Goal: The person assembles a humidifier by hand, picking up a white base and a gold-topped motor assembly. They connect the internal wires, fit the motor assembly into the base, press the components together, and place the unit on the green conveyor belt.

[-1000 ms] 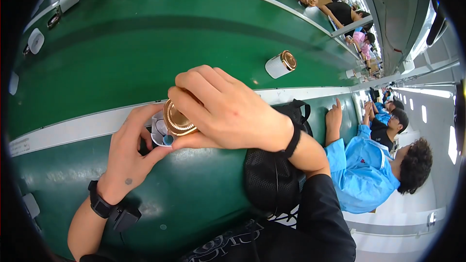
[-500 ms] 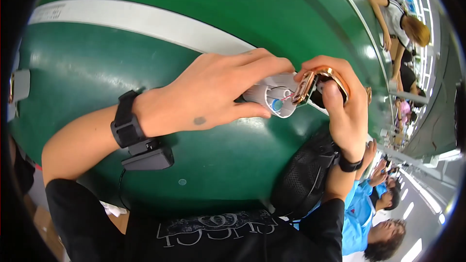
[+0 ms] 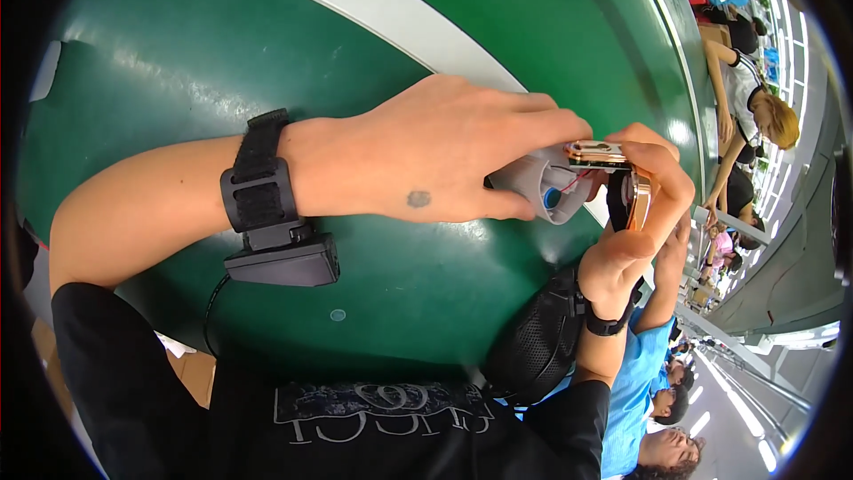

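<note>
Left hand [image 3: 444, 156] reaching across from left, fingers curled shut around small grey cylinder [image 3: 533, 188], thumb underneath, other fingers on top. Open end of cylinder facing right, blue part and thin red wire showing inside. Black strap with boxy black module [image 3: 271, 231] on left wrist, cable hanging from it.

Right hand [image 3: 635, 222] coming up from below right, fingers bent tight over gold metal piece [image 3: 626, 182]: flat gold part lying across cylinder's top edge, round gold rim standing on edge just right of cylinder mouth. Gold piece touching cylinder at its open end; exact joint hidden by fingertips. Black band [image 3: 613, 324] on right wrist.

Both hands and both parts held above green tabletop [image 3: 222, 62], right of centre, not resting on it. White stripe [image 3: 400, 18] running diagonally over tabletop behind left hand. Small round mark on green surface below wrist module.

Black mesh bag [image 3: 533, 347] at tabletop's near edge, under right forearm. Black printed shirt along bottom of view.

Other people at right edge: one in blue shirt [image 3: 635, 391] low right, just beside right forearm; another in white top [image 3: 737, 93] further up, arm stretched onto tabletop. Too small to tell what they hold.
</note>
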The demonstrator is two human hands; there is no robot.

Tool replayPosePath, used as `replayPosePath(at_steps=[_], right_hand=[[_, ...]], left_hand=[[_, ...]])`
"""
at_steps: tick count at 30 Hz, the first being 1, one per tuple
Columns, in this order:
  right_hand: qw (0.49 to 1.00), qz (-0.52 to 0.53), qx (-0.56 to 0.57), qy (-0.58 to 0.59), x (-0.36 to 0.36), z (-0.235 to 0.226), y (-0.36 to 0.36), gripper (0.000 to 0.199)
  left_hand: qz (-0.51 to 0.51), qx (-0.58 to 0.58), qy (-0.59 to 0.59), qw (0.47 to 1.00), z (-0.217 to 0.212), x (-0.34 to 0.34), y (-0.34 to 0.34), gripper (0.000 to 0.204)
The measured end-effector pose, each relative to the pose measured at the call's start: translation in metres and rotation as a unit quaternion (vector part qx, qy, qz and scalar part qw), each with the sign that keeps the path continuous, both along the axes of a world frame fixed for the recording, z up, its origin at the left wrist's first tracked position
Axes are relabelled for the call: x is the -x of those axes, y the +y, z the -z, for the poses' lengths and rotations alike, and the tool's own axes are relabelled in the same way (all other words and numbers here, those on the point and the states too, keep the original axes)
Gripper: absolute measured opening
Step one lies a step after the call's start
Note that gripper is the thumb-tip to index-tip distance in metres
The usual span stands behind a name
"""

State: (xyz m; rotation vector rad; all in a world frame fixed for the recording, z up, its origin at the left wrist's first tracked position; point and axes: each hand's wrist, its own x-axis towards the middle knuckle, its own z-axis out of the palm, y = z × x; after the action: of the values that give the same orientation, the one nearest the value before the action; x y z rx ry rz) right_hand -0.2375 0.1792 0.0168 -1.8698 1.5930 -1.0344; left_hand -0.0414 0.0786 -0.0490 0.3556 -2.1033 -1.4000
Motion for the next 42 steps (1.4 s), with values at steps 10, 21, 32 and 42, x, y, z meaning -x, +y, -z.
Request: replayPosePath(at_steps=[10, 21, 32, 42], right_hand=[[0.985, -0.052, 0.096, 0.132, -0.010, 0.018, -0.006, 0.079], [0.939, -0.074, 0.174, 0.288, -0.012, 0.013, -0.004, 0.072], [0.977, -0.012, 0.137, 0.163, -0.017, 0.026, 0.000, 0.067], [0.960, -0.028, 0.117, 0.255, -0.007, 0.007, 0.004, 0.061]], left_hand=[[0.008, -0.095, 0.026, 0.995, -0.001, -0.005, 0.003, 0.064], [0.021, -0.159, 0.008, 0.987, 0.004, -0.013, 0.012, 0.044], [0.033, -0.241, -0.011, 0.970, -0.003, -0.015, 0.014, 0.040], [-0.008, -0.115, 0.041, 0.993, -0.004, -0.011, 0.010, 0.037]])
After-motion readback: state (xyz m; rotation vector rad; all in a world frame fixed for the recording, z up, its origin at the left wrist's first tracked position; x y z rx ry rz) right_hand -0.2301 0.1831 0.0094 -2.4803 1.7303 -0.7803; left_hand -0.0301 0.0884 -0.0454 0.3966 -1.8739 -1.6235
